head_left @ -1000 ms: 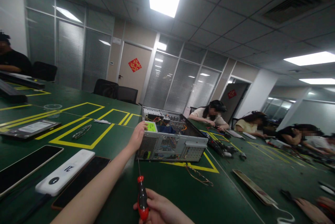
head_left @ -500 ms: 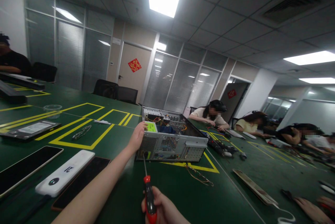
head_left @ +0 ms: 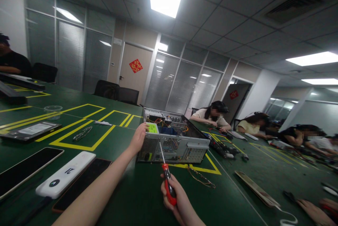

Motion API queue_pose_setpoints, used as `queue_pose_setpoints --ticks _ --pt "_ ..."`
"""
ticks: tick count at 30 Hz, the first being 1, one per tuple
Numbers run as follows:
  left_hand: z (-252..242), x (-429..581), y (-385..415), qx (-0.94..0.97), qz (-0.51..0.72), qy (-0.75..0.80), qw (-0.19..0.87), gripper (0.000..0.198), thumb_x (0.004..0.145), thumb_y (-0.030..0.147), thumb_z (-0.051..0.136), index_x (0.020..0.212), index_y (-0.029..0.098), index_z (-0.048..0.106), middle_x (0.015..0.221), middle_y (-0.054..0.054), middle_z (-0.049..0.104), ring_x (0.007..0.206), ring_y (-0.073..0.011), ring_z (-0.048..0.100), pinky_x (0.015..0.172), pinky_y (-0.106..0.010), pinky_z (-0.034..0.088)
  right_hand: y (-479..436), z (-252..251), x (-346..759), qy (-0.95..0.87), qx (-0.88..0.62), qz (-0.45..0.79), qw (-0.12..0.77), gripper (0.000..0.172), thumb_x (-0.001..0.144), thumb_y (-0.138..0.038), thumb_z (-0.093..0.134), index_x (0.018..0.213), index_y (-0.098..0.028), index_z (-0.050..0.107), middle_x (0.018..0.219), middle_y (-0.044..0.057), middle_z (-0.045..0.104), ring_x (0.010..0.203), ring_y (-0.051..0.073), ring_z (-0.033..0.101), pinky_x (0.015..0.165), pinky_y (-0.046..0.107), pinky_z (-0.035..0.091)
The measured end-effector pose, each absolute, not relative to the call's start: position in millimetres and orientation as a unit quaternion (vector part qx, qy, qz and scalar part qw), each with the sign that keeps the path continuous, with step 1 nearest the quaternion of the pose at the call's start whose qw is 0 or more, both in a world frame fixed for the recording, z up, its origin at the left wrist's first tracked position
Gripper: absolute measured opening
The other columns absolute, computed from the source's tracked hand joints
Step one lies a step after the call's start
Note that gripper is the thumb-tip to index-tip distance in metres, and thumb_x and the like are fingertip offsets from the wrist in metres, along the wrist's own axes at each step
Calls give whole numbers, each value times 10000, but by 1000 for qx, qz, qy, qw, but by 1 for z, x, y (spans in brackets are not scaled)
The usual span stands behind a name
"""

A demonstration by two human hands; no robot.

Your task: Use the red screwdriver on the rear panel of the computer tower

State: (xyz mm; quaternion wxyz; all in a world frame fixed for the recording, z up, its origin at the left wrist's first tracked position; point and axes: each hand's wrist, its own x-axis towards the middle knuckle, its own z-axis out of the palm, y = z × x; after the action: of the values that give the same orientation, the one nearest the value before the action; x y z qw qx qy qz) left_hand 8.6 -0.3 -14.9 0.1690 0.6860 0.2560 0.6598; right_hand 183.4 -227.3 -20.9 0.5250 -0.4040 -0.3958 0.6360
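An open computer case [head_left: 195,150] lies on the green table, its rear panel facing me. Inside its left corner is a power supply [head_left: 152,128] with a bright green label. My left hand [head_left: 137,138] grips the case at that corner, fingertips against the power supply; the thumb is hidden. My right hand [head_left: 175,196] is closed around the red and black handle of a screwdriver [head_left: 166,175]. The screwdriver's shaft slants up to the rear panel, its tip near the power supply's upper right edge. Whether the tip touches a screw, I cannot tell.
Left of me lie a hard drive [head_left: 31,130], a dark phone [head_left: 29,169], a white power bank [head_left: 66,175] and another phone [head_left: 81,183]. Glasses [head_left: 202,177] lie before the case. Cables [head_left: 224,148] and a phone [head_left: 256,189] are to the right; several people work beyond.
My right hand has moved the screwdriver up and right, from the rear panel's lower left to near the power supply's upper right edge. My left hand has stayed put.
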Motion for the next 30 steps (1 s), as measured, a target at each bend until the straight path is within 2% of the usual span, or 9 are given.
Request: queue_pose_setpoints --ticks 23,26,30 --pt "-16 8 0 686 661 257 164 466 1024 511 297 950 213 647 1203 -120 682 1309 -265 561 1171 -498 416 -226 -15 184 -388 -422 634 519 629 697 -680 770 1042 -214 528 682 -59 632 350 14 342 402 201 122" --pt "-15 8 0 688 657 259 166 470 1024 513 293 949 214 648 1196 -120 683 1312 -263 558 1170 -492 415 -228 -15 187 -362 -397 649 539 555 694 -625 813 940 -213 534 720 -60 648 349 -7 316 401 181 135" --pt "-16 9 1 686 661 256 166 491 1022 531 285 934 209 646 1188 -125 683 1301 -267 562 1170 -499 410 -228 -10 196 -277 -334 727 533 472 670 -460 890 825 -148 573 672 -53 617 371 -30 259 381 140 149"
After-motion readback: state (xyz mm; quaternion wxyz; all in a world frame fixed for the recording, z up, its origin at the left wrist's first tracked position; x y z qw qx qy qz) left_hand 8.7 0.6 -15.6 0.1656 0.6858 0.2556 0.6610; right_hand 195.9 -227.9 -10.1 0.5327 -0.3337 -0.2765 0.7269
